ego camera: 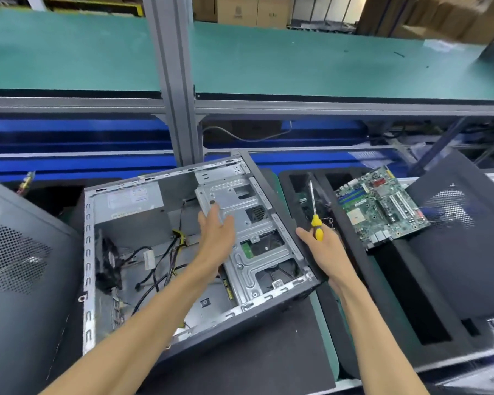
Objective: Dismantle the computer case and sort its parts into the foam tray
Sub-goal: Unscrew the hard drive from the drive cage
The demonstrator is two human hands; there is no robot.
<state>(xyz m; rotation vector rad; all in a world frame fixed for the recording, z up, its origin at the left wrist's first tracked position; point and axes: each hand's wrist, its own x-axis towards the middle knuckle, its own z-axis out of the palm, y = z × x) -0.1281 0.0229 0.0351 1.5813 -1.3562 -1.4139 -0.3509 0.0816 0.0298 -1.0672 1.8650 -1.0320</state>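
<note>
An opened computer case [166,252] lies on its side in the lower middle of the frame, resting on a black mat [254,352], its open face turned up toward the camera. Inside it, a grey power supply [129,201] sits at the upper left, a black fan [109,260] stands against the left wall, and loose black and yellow cables [160,263] trail across the floor of the case. A bare metal drive cage [246,223] fills the right side of the case. The left hand [216,229] reaches into the case with fingers straight and relaxed, its fingertips resting on the upper left part of the drive cage, gripping nothing. The right hand [320,246] sits at the case's right edge, curled round the yellow-and-black handle of a screwdriver [314,212] whose shaft points up toward the top of the frame. Just right of the case lies the black foam tray [382,280], with a green motherboard [382,206] lying tilted across its upper compartments. A dark side panel [462,238] with a perforated vent leans over the tray's right part, and another perforated panel [20,266] occupies the lower left of the frame. A green-topped bench [297,58] spans the upper half.
</note>
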